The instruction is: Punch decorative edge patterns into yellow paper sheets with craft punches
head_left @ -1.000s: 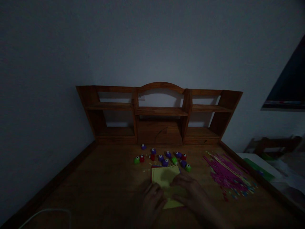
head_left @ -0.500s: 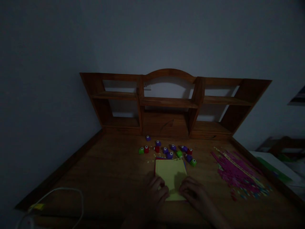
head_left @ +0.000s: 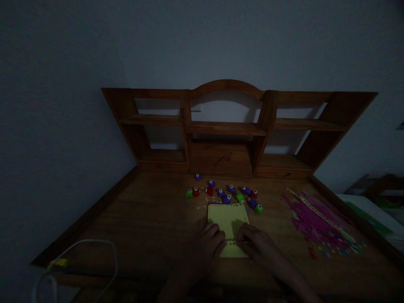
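A yellow sheet of paper lies on a small stack on the desk, with red and blue edges peeking out beneath. Small holes run along its far edge, and another row of dark marks crosses it between my hands. My left hand has its fingers curled closed on the paper's left part, low down. Opposite it, my right hand pinches the right part with thumb and fingers. Fingertips are dim, so how much paper each grips is hard to see. Just beyond lie several one-eyed craft punches: purple, red and green.
Pink paper strips and coloured scraps are heaped at the right. Tiny yellow bits lie by the punches. A wooden shelf unit stands along the back. At lower left a white cable loops near a yellow object.
The view has tilted down and shifted. My right hand has drawn back towards the near part of the paper, and a row of marks now shows between both hands.
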A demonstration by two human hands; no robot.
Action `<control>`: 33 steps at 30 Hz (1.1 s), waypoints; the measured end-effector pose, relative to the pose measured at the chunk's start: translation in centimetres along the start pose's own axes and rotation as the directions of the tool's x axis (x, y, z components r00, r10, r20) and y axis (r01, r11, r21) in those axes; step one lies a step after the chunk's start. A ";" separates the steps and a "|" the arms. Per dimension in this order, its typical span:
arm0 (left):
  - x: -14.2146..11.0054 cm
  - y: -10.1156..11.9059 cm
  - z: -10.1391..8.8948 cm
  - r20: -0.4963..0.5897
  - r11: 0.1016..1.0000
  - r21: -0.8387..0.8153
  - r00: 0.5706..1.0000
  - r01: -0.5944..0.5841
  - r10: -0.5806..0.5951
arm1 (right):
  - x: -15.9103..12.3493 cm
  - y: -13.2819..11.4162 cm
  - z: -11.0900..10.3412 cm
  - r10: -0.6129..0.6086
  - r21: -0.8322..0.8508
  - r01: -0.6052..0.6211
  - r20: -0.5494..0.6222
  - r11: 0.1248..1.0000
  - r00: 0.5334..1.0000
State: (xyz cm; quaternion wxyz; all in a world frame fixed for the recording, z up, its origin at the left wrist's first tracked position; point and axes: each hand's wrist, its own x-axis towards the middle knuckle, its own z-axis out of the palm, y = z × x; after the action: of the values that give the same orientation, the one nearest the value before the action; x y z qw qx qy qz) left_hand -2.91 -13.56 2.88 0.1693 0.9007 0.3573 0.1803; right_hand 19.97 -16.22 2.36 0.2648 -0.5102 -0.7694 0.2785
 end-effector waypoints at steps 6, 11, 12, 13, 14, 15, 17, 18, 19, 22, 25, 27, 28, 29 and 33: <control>0.2 -0.5 0.5 -0.005 1.000 0.012 1.000 -0.012 0.012 | 0.6 -0.3 -0.2 0.026 -0.078 -0.023 0.035 0.997 0.999; 0.3 -0.7 0.5 0.014 1.000 0.002 1.000 -0.016 0.016 | 0.7 -0.4 -0.2 0.034 -0.103 -0.030 0.032 0.994 0.999; 0.3 -0.7 0.4 0.021 1.000 -0.006 1.000 -0.012 0.013 | 0.7 -0.4 -0.2 0.034 -0.105 -0.031 0.031 0.994 0.999; 0.4 -0.7 0.3 0.028 1.000 -0.018 1.000 -0.005 0.005 | 0.7 -0.4 -0.1 0.035 -0.108 -0.031 0.031 0.994 0.999; 0.5 -0.7 0.1 0.038 0.999 -0.035 0.999 0.007 -0.005 | 0.7 -0.3 -0.1 0.036 -0.111 -0.032 0.030 0.993 0.999; 0.6 -0.8 -0.1 0.055 0.998 -0.057 0.998 0.019 -0.016 | 0.7 -0.2 -0.2 0.037 -0.113 -0.034 0.028 0.993 0.999; 1.0 -1.2 -0.5 0.112 0.993 -0.104 0.993 0.051 -0.039 | 0.7 0.0 -0.2 0.030 -0.118 -0.028 0.014 0.993 0.999; 1.3 -1.4 -0.7 0.152 0.990 -0.125 0.987 0.066 -0.047 | 0.6 0.0 -0.2 0.015 -0.124 -0.015 -0.003 0.992 1.000; 1.7 -1.7 -0.8 0.191 0.987 -0.138 0.980 0.083 -0.056 | 0.6 0.1 -0.1 -0.007 -0.139 0.004 -0.024 0.990 1.000; 3.3 -2.6 -0.9 0.303 0.986 -0.132 0.951 0.106 -0.062 | 0.2 -0.1 0.2 -0.148 -0.254 0.113 -0.122 0.961 0.981; 5.1 -3.3 -0.8 0.418 0.992 -0.090 0.907 0.094 -0.048 | -0.7 -0.6 1.0 -0.380 -0.427 0.297 -0.122 0.854 0.917; 6.0 -3.7 -0.6 0.467 0.995 -0.053 0.882 0.089 -0.054 | -1.6 -0.9 1.7 -0.489 -0.508 0.398 -0.051 0.764 0.871; 6.3 -3.9 -0.5 0.471 0.996 -0.043 0.881 0.078 -0.049 | -2.1 -0.9 2.1 -0.515 -0.535 0.425 -0.022 0.730 0.857; 6.4 -4.1 -0.4 0.465 0.997 -0.035 0.884 0.072 -0.048 | -2.6 -0.9 2.4 -0.528 -0.557 0.434 -0.010 0.708 0.849; 6.2 -4.5 0.0 0.429 0.995 -0.066 0.902 0.075 -0.039 | -3.9 -0.3 3.5 -0.539 -0.610 0.409 -0.036 0.679 0.842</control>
State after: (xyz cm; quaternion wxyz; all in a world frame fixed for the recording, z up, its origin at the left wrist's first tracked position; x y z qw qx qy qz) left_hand -1.39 -6.10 2.21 0.2850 0.8998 0.3302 -0.0120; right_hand 18.70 -20.52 -0.38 0.2400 -0.3745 -0.8895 -0.1043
